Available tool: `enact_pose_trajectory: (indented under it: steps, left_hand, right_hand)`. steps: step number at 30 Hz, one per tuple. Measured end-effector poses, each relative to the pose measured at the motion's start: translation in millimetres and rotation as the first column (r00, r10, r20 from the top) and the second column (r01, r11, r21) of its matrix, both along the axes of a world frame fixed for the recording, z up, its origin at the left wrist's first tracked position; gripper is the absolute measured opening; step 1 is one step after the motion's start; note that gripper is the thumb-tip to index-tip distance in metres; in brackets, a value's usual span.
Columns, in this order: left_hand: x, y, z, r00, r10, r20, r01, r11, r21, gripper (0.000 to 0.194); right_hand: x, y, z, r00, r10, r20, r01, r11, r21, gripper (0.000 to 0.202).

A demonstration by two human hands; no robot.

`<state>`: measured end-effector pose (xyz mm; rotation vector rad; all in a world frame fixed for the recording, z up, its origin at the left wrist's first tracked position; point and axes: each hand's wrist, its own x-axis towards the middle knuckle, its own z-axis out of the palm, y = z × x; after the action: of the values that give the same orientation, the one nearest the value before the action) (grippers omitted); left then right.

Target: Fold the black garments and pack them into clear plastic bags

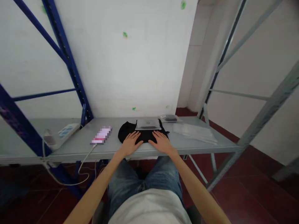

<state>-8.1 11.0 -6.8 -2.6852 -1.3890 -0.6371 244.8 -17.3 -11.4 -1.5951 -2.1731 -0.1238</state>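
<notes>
A black piece of fabric (147,135) lies spread on the grey tabletop in front of me, with a rounded bulge at its left end and thin dark straps or ends showing at the right. My left hand (130,144) rests flat on its left part, fingers spread and palm down. On the right part lies my right hand (163,142), likewise flat with fingers apart. Just beyond my fingertips, a clear-and-white plastic packet (148,124) sits on the fabric's far side. Neither hand grasps anything.
Behind to the right is a plastic bag with a dark item (171,118). Flat translucent bags (196,132) lie to the right. Leftward are a phone (102,135) on a white cable and a power strip (66,133). Blue (70,63) and grey rack posts (259,124) flank the tabletop.
</notes>
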Motion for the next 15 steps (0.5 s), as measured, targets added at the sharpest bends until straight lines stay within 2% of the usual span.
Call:
enact_pose_trajectory:
  steps: [15]
  left_hand:
    - [0.6, -1.0, 1.4, 1.000, -0.009, 0.002, 0.009, 1.000, -0.005, 0.062]
  right_hand:
    - [-0.7, -1.9, 1.1, 1.000, 0.000, 0.004, 0.000, 1.000, 0.010, 0.072]
